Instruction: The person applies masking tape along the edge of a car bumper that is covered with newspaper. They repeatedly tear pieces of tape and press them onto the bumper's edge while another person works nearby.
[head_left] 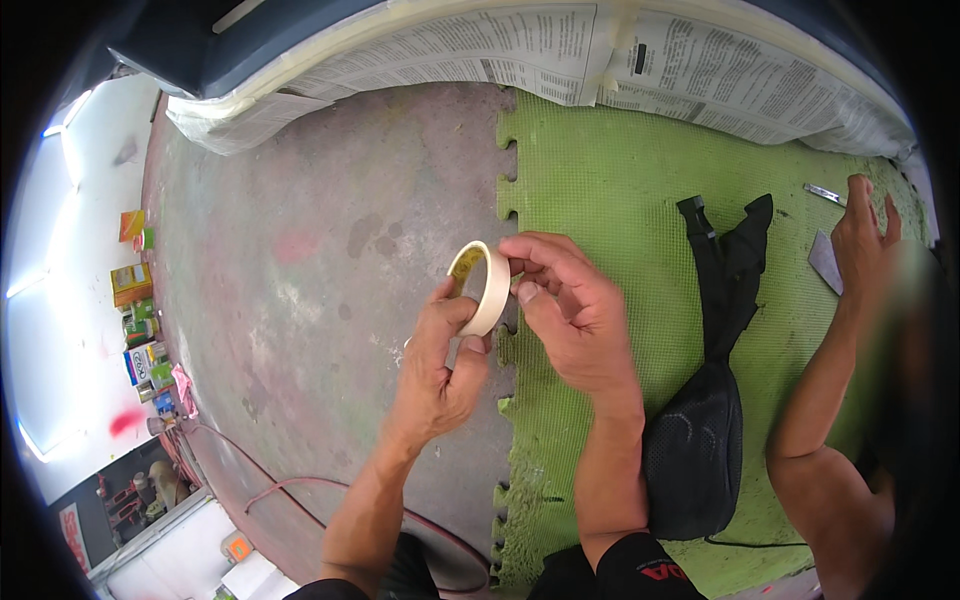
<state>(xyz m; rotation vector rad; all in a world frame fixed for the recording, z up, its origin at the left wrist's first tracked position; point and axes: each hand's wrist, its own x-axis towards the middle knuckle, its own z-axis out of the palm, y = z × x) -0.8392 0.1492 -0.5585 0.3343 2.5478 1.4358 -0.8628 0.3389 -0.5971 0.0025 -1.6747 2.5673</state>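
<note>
A roll of cream masking tape (490, 303) is held up in front of me, tilted on edge above the seam between concrete and mat. My left hand (445, 375) grips it from the lower left, with fingers through its hole and the thumb low on the outside. At the roll's right side, my right hand (578, 318) has curled fingers, their tips against the outer face of the tape. Whether a loose tape end lies between those fingertips is too small to tell.
Newspaper sheets (480, 60) are taped along a dark panel at the far side. Green foam mat (590, 180) covers the right; a black strapped bag (697, 450) lies there. Another person's hand (860, 245) rests far right. Cans (140, 330) and a red hose (300, 482) are left.
</note>
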